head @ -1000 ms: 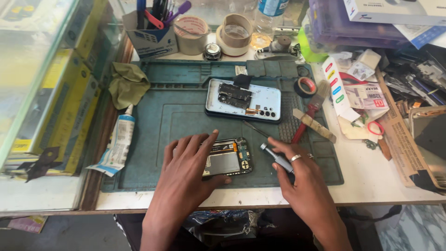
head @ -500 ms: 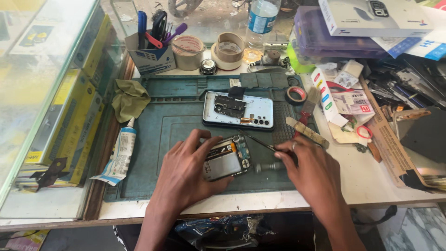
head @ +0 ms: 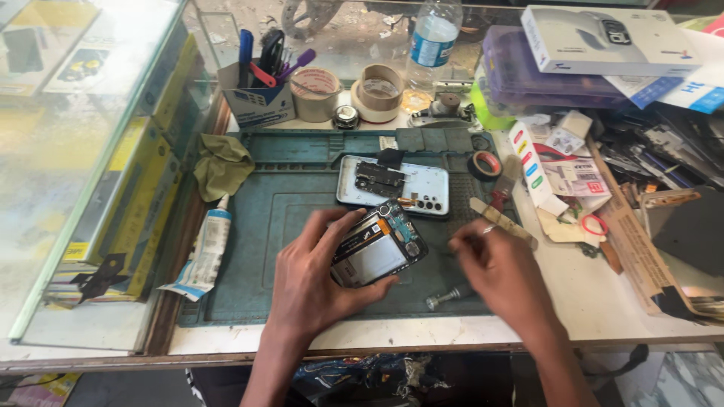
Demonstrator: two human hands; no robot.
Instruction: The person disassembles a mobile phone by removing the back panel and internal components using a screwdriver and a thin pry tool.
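Observation:
My left hand (head: 313, 283) grips an opened phone body (head: 377, 245), lifted off the teal work mat (head: 249, 226) and tilted, its circuit board and battery facing up. To the right of the phone my right hand (head: 501, 275), with a ring on one finger, hovers low over the mat. It is blurred, fingers curled toward the phone, and I cannot make out anything in them. A metal screwdriver (head: 449, 296) lies on the mat just under that hand. The phone's pale back cover (head: 422, 185) rests farther back on the mat with small dark parts on it.
A glue tube (head: 204, 252) and a green cloth (head: 222, 166) lie at the mat's left. Tape rolls (head: 381, 92), a pen holder (head: 256, 94) and a water bottle (head: 434, 41) stand behind. Boxes, papers and tools crowd the right side (head: 603, 173). A glass case (head: 90, 151) borders the left.
My left hand has lifted and tilted the phone body toward me. My right hand has drawn back to the right, and the screwdriver now lies on the mat.

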